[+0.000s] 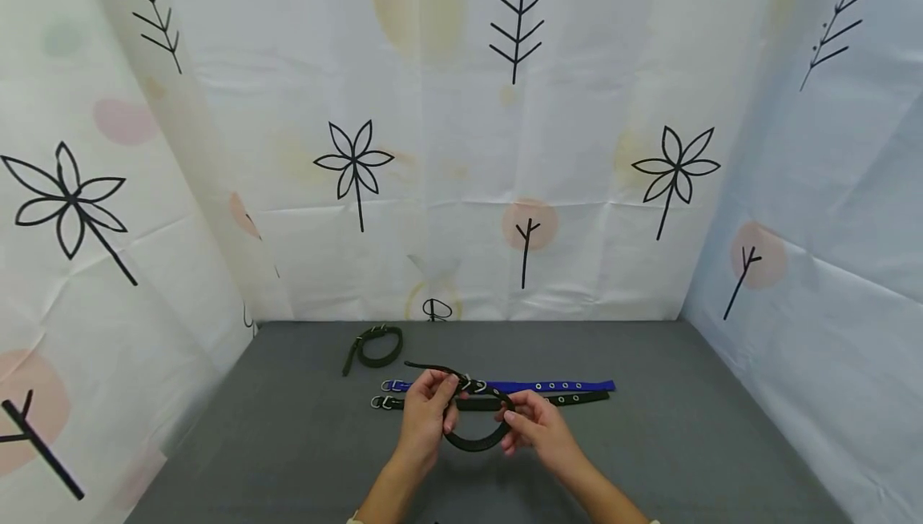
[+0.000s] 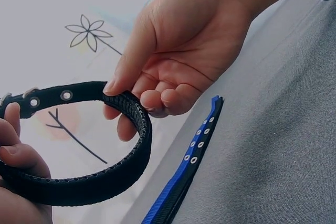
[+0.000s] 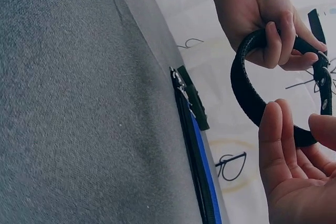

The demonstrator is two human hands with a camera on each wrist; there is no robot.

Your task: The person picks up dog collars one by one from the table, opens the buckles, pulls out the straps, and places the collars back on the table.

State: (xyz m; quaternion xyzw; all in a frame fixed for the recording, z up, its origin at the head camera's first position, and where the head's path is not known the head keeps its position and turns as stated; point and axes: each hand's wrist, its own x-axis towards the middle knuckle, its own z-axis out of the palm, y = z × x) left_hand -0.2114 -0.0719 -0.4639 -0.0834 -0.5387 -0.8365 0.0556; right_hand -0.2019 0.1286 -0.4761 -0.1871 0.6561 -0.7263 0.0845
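A black collar (image 1: 472,444), fastened at its metal buckle into a loop, is held up above the table by both hands. My left hand (image 1: 427,412) grips it beside the buckle, its fingers curled around the strap; the free strap end sticks out to the upper left. With thumb and fingers, my right hand (image 1: 539,429) pinches the loop's right side. Eyelets and a stitched, padded band show on the collar (image 2: 79,192) in the left wrist view. Behind the hands, a blue collar (image 1: 570,386) and another black collar (image 1: 584,398) lie straight and parallel, partly hidden.
At the table's back left lies a dark green collar (image 1: 380,360), buckled into a loop. The grey table (image 1: 303,444) is bordered at the back and sides by a patterned white cloth (image 1: 461,251).
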